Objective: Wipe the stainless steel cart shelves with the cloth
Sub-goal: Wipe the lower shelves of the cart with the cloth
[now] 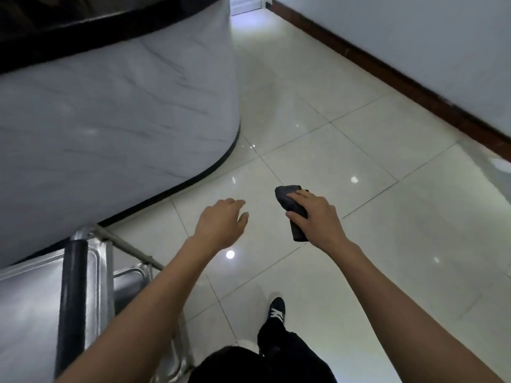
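The stainless steel cart [25,305] stands at the lower left, with a black-padded handle bar [72,297] along its near end and a lower shelf edge [130,275] showing beside it. My right hand [315,219] grips a dark folded cloth [287,199] in the air above the floor, right of the cart. My left hand [221,221] hovers over the floor tiles with loosely curled fingers, holding nothing, apart from the cart.
A curved white marble-patterned counter [116,111] with a black base strip fills the upper left, close behind the cart. Glossy pale floor tiles [373,150] stretch ahead to a white wall with a brown skirting board [414,89]. My black-trousered leg and shoe [276,313] are below.
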The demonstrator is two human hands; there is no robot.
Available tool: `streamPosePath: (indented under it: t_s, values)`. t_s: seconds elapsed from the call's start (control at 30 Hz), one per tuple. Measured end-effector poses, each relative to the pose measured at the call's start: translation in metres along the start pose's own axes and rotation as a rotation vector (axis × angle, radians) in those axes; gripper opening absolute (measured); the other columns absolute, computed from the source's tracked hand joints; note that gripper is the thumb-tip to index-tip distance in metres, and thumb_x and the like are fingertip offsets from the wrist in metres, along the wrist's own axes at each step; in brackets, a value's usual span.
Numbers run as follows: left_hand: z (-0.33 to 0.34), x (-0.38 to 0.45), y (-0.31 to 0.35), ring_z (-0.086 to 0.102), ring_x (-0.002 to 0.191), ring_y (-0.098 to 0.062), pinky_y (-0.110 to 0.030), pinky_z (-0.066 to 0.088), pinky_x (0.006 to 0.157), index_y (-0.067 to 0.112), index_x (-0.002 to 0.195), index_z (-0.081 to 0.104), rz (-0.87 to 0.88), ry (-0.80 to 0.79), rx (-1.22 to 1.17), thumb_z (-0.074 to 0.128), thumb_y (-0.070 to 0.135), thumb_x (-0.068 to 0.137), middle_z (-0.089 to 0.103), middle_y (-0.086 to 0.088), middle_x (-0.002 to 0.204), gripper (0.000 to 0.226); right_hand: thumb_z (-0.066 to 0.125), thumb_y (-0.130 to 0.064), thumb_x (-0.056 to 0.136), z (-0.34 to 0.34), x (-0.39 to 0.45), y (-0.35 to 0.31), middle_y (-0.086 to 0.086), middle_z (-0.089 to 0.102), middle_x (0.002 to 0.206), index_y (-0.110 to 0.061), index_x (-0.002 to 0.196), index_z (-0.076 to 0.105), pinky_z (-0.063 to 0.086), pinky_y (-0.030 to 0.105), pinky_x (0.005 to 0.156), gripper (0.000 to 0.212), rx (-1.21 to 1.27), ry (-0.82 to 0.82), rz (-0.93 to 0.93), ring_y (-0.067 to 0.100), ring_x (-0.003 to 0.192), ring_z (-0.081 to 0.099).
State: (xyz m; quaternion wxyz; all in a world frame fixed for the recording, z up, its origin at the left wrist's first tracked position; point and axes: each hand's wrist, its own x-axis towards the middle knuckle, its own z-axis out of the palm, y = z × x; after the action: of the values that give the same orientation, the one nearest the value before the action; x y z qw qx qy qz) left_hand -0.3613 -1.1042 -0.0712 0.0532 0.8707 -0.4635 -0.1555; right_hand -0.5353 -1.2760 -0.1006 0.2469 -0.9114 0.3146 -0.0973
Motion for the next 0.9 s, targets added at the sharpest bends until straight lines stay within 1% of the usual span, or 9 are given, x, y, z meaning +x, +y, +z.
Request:
streamPosePath:
  t_s: [0.13,0.23,0.3,0.4,0.57,0.7,0.77,0.9]
  values:
    - [-0.017,0.034,-0.027,0.051,0.128,-0.021,-0.04,0.042,0.102,0.024,0.149,0.045,-0.13,0.04,-0.042,0.037,0.042,0.105,0.053,0.001,0.145,0.048,0.064,-0.039,0.091,0.005,0.078,-0.011,-0.015,0.057,0.133,-0.032,0.13,0.058,0.049,0.046,0.088,0.04,0.049,-0.05,-0.088,0.023,0.114,0.057]
    - [-0.023,0.05,-0.056,0.05,0.13,-0.021,-0.041,0.042,0.105,0.024,0.148,0.045,-0.251,0.05,-0.09,0.037,0.042,0.105,0.053,0.001,0.146,0.048,0.062,-0.043,0.092,0.02,0.124,-0.03,-0.015,0.054,0.139,-0.035,0.133,0.055,0.048,0.046,0.093,0.042,0.051,-0.145,-0.183,0.022,0.119,0.055]
    - [-0.028,0.064,-0.077,0.049,0.131,-0.021,-0.041,0.042,0.106,0.023,0.148,0.045,-0.324,0.075,-0.137,0.038,0.042,0.105,0.052,0.0,0.146,0.048,0.06,-0.045,0.092,0.035,0.159,-0.046,-0.015,0.053,0.14,-0.037,0.134,0.054,0.047,0.046,0.094,0.043,0.042,-0.201,-0.246,0.022,0.12,0.055]
    - [-0.033,0.082,-0.112,0.049,0.131,-0.023,-0.042,0.041,0.107,0.021,0.148,0.045,-0.421,0.102,-0.183,0.039,0.041,0.105,0.052,-0.001,0.146,0.048,0.059,-0.046,0.093,0.063,0.209,-0.075,-0.016,0.053,0.138,-0.038,0.133,0.052,0.049,0.047,0.092,0.042,0.026,-0.286,-0.338,0.021,0.116,0.056]
    - [-0.037,0.119,-0.182,0.049,0.132,-0.023,-0.04,0.04,0.107,0.021,0.148,0.045,-0.565,0.145,-0.267,0.04,0.04,0.105,0.051,-0.002,0.147,0.048,0.058,-0.046,0.094,0.107,0.29,-0.131,-0.014,0.052,0.141,-0.037,0.136,0.052,0.046,0.049,0.097,0.044,-0.028,-0.385,-0.466,0.021,0.12,0.053]
    - [-0.05,0.15,-0.237,0.051,0.13,-0.024,-0.039,0.042,0.105,0.019,0.147,0.048,-0.652,0.189,-0.325,0.041,0.04,0.105,0.054,-0.003,0.145,0.047,0.059,-0.048,0.092,0.135,0.354,-0.173,-0.016,0.053,0.14,-0.039,0.135,0.052,0.045,0.049,0.098,0.045,-0.057,-0.45,-0.545,0.02,0.121,0.053]
    - [-0.06,0.163,-0.26,0.054,0.125,-0.026,-0.039,0.044,0.102,0.018,0.144,0.05,-0.685,0.198,-0.333,0.041,0.039,0.105,0.057,-0.005,0.141,0.045,0.061,-0.047,0.092,0.147,0.38,-0.195,-0.015,0.053,0.14,-0.037,0.135,0.053,0.045,0.048,0.098,0.045,-0.073,-0.46,-0.594,0.02,0.121,0.053]
    - [-0.079,0.173,-0.306,0.06,0.11,-0.027,-0.038,0.048,0.09,0.016,0.134,0.056,-0.752,0.223,-0.328,0.043,0.037,0.103,0.063,-0.007,0.126,0.039,0.058,-0.05,0.091,0.174,0.421,-0.242,-0.016,0.056,0.136,-0.037,0.134,0.052,0.048,0.045,0.095,0.046,-0.077,-0.511,-0.694,0.018,0.117,0.055]
